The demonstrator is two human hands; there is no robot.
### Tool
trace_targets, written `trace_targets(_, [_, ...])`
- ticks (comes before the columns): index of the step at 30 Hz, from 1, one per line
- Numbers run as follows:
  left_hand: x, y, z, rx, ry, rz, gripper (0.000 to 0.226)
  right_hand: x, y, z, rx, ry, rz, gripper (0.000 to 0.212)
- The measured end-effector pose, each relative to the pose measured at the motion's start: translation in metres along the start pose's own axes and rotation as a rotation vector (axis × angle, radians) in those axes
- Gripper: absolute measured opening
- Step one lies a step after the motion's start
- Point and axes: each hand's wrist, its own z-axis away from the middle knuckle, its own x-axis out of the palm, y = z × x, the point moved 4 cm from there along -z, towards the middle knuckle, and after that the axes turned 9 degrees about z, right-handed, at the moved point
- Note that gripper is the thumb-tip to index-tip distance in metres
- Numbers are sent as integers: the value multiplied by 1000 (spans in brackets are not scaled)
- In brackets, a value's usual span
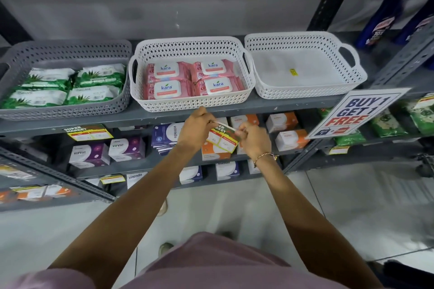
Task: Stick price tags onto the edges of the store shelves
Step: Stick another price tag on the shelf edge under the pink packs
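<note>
I hold a price tag (pixel 222 136) with a dark "SUPER MARKET" header, red and yellow borders and white fields, tilted, between both hands. My left hand (pixel 196 129) grips its left upper end and my right hand (pixel 254 139) pinches its right side. The tag hangs just below the grey shelf edge (pixel 258 107), under the white basket (pixel 192 103) of pink kara wipes. A matching tag (pixel 87 132) is stuck on the same shelf edge further left, below the grey basket (pixel 65 110) of green wipes.
An empty white basket (pixel 305 91) stands at the right, with a "BUY 1 GET 1 FREE" sign (pixel 357 112) hanging from the shelf edge below it. Lower shelves hold purple, white and orange boxes (pixel 108 151). Small yellow tags (pixel 112 179) sit on lower edges.
</note>
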Motion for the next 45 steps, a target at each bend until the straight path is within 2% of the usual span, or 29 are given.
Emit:
trace_targets(3, [-10,-14,8,-52,92,40,16,0,-11,-12,-49,36,-20,11])
trace_targets(9, [-31,-32,22,-79,267,122,12,17,-32,-26,-89,50,-216,5])
trace_targets(16, [-26,-47,26,-269,397,176,16,29,-37,-37,-60,135,-295,6])
trace_targets(19, [-21,-44,20,-318,400,128,19,30,-35,-43,-80,209,-267,6])
trace_targets(23, [-17,-40,14,-262,393,-7,21,37,-32,-51,-74,226,-193,14])
trace_targets(27, [-16,-41,10,-266,372,-45,25,41,-31,-53,-119,266,-112,11])
trace_targets(36, [-16,-49,13,-159,345,-37,16,48,-29,-48,-228,279,-78,2])
trace_targets(45, [-13,-51,8,-202,363,-17,15,47,-33,-52,-175,335,-146,8])
